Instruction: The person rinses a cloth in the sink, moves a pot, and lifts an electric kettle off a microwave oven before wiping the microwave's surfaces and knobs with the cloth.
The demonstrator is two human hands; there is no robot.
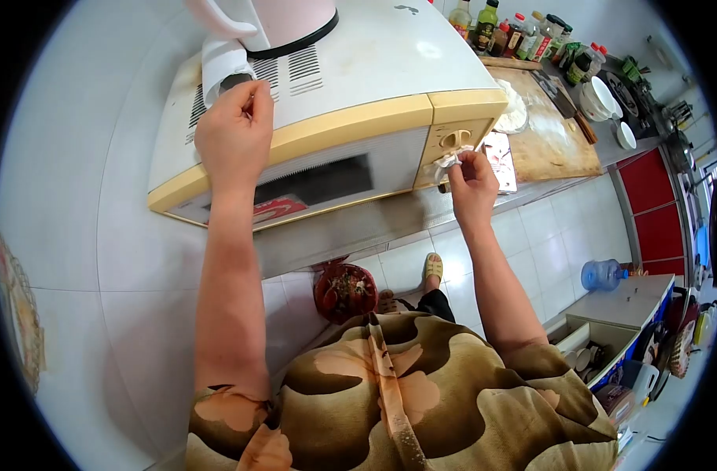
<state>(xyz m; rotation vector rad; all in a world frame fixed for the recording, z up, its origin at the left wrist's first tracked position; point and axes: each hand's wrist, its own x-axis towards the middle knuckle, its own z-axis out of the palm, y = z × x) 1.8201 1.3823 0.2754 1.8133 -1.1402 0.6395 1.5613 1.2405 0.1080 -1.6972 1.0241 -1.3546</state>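
A white microwave [374, 47] with a yellowed front frame stands before me. My left hand [234, 135] is closed in a fist over its front left top edge. Right behind that fist lies a white paper roll [221, 64] with a dark end; whether my fingers grip anything there is hidden. My right hand [474, 187] pinches a crumpled white tissue [448, 160] at the microwave's control panel, just below the upper dial [455, 139]. Near the roll, a pale pink kettle [292, 20] rests on top of the microwave.
To the right are a floury cutting board [559, 157], a knife [559, 96], a white dough-like mass [512, 106] and a white bowl [598, 100]. Several sauce bottles [515, 35] line the back. A red bin [345, 293] and a blue water jug [602, 275] are lower down.
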